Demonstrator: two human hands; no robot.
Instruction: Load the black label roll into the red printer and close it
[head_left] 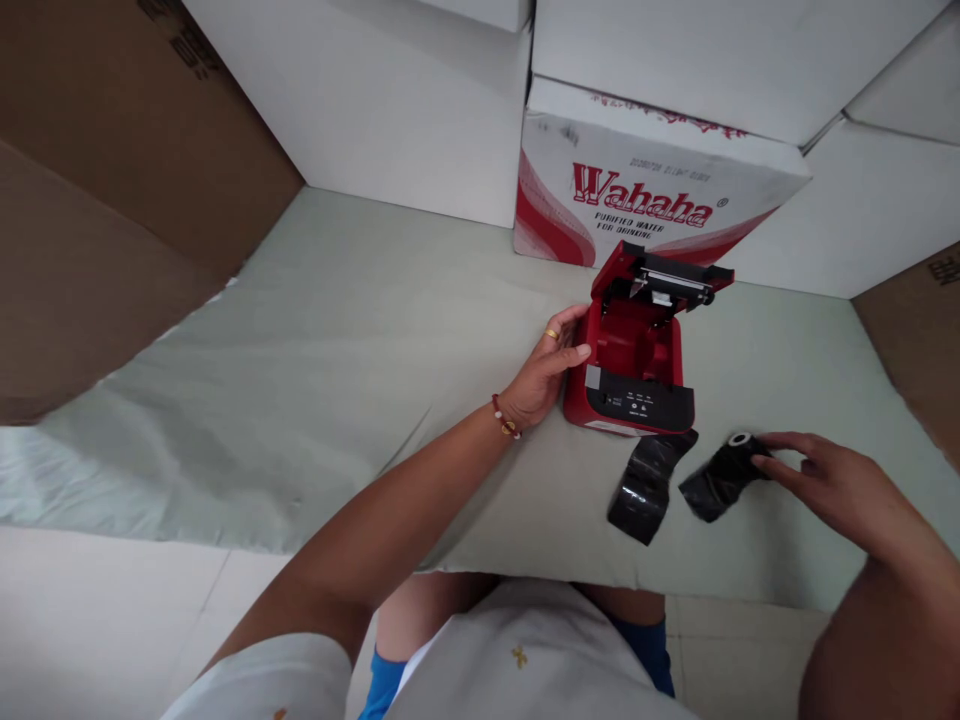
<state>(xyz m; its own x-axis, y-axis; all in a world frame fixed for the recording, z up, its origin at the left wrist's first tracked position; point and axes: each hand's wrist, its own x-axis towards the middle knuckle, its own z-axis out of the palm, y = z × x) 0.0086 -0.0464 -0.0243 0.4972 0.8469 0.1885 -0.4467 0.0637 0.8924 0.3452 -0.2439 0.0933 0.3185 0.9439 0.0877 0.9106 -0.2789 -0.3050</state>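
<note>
A red and black label printer (634, 375) stands on the cloth-covered table with its lid (664, 275) raised, so its red inner bay shows. My left hand (544, 375) grips the printer's left side, thumb on the near rim and fingers behind. Between thumb and fingers, my right hand (825, 475) pinches a small black roll (739, 455) with a white core, a short loose tail hanging from it. Another black glossy strip (641, 490) lies on the cloth just in front of the printer, apart from the roll.
Behind the printer stands a white and red water carton (652, 200), close to the raised lid. White boxes (405, 110) form a wall at the back. Brown cartons stand at the left (127, 220) and right (919, 340). A pale green cloth (322, 350) covers the table.
</note>
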